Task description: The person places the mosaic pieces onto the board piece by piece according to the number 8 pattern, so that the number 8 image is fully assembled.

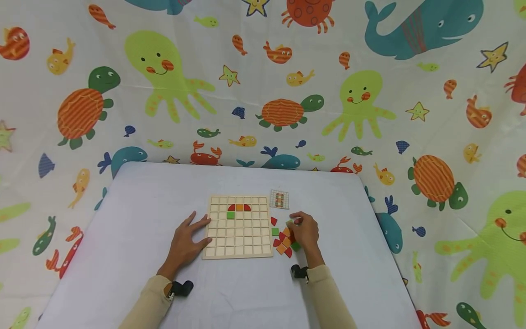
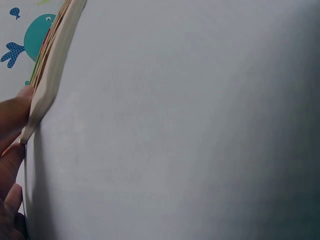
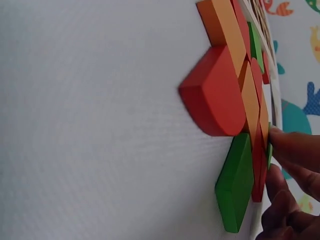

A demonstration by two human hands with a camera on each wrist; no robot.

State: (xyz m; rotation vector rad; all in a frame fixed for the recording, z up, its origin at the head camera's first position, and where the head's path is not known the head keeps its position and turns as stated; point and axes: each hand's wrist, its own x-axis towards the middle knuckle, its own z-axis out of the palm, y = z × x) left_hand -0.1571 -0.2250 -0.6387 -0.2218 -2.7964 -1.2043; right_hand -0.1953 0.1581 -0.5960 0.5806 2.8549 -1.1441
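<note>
Board [image 1: 244, 235]: laid flat on the table [image 1: 234, 292].
Seated blocks [image 1: 239, 207]: red, orange and green, set in upper cells.
Left hand [image 1: 186, 244]: spread; the board's left edge is touched.
Right hand [image 1: 306, 233]: a green block [image 1: 289, 223] is touched; whether it is pinched cannot be told.
Loose blocks [image 1: 286, 242]: clustered right of the board.
</note>
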